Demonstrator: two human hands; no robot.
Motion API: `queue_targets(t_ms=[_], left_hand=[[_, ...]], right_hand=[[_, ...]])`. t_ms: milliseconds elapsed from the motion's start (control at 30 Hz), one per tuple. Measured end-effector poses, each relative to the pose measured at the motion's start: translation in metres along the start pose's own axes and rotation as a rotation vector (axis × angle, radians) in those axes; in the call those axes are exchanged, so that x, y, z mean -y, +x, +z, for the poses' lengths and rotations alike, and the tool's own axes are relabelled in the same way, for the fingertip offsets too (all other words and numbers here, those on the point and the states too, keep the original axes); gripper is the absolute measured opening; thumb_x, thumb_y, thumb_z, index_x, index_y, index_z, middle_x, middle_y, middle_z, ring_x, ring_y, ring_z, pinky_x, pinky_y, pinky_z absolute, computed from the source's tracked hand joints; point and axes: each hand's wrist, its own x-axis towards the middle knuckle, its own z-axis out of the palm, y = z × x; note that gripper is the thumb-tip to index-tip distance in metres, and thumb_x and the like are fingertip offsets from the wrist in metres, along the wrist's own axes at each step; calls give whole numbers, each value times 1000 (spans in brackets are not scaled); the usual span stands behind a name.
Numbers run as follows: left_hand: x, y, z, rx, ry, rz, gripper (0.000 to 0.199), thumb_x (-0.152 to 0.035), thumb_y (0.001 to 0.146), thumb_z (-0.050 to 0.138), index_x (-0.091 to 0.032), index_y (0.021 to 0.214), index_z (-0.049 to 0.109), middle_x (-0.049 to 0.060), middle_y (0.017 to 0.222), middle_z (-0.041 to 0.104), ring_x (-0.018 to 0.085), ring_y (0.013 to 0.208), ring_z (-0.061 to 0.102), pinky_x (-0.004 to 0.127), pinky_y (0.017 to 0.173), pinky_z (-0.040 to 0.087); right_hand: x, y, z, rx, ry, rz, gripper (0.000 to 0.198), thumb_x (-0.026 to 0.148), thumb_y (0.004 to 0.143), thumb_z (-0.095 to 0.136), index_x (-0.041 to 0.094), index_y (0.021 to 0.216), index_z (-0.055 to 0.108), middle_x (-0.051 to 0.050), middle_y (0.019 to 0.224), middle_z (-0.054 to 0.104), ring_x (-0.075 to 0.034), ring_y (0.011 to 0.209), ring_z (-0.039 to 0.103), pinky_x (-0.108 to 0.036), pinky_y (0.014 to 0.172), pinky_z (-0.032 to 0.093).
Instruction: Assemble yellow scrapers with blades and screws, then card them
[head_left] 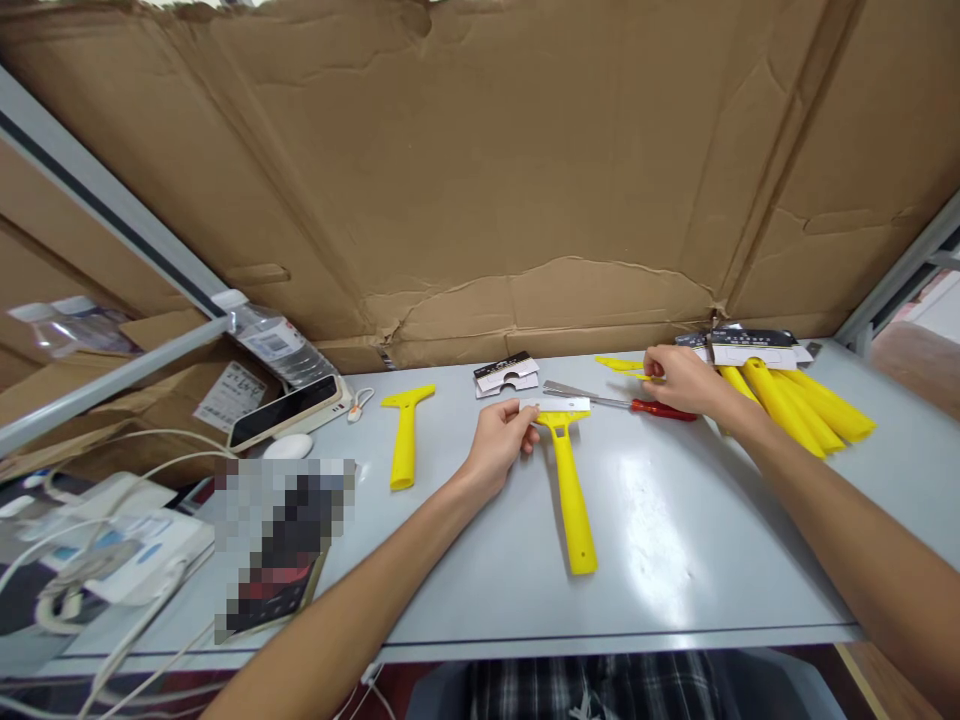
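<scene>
My left hand (504, 445) is closed on the head of a yellow scraper (571, 500), pinching the left end of its flat blade strip (566, 405). The scraper's handle points toward the table's front edge. Farther right, my right hand (679, 378) has its fingers pinched on a thin yellow plastic piece (646, 376). Another yellow strip (619, 364) lies just left of those fingers. Beneath my right hand is a screwdriver with a red handle (664, 410), its metal shaft (600, 397) pointing left. A second yellow scraper body (405, 440) lies to the left.
Black-and-white cards (506, 375) lie near the cardboard wall (525, 180). Several carded yellow scrapers (795, 405) are piled at right. On the left are a phone (281, 412), a plastic bottle (274, 340), cables and a partly pixelated flat object (285, 550).
</scene>
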Motion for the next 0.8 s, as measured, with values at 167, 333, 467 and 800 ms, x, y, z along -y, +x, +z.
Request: queue_targets(t_ms=[167,333,467,800], left_hand=[[0,1,1,1,-7,-7,21,-35,80,70,-16,73,61,0,56,59,9,47,48,21,46,36],[1,2,1,-3,-17,10,22,-35,79,70,-17,72,59,-1,54,58,9,47,48,22,47,35],[1,3,1,-10,-23,22,23,-36,78,70,-17,71,59,-1,53,57,9,48,48,21,48,35],[2,1,2,8,-33,36,24,-37,77,72,-17,71,59,-1,55,58,9,51,47,21,51,35]], right_hand=[[19,-4,-1,-142,104,-126,13,18,80,59,7,78,52,-4,86,57,-5,76,40,-17,74,24],[50,-17,10,31,190,-242,18,23,82,66,8,78,57,-4,94,58,-3,77,42,-16,73,26],[67,-26,17,170,257,-316,16,27,84,67,11,87,70,-5,103,61,-4,82,47,-16,76,30],[76,-26,12,179,676,-118,17,20,87,56,9,100,61,-5,89,67,-5,69,61,-14,64,45]])
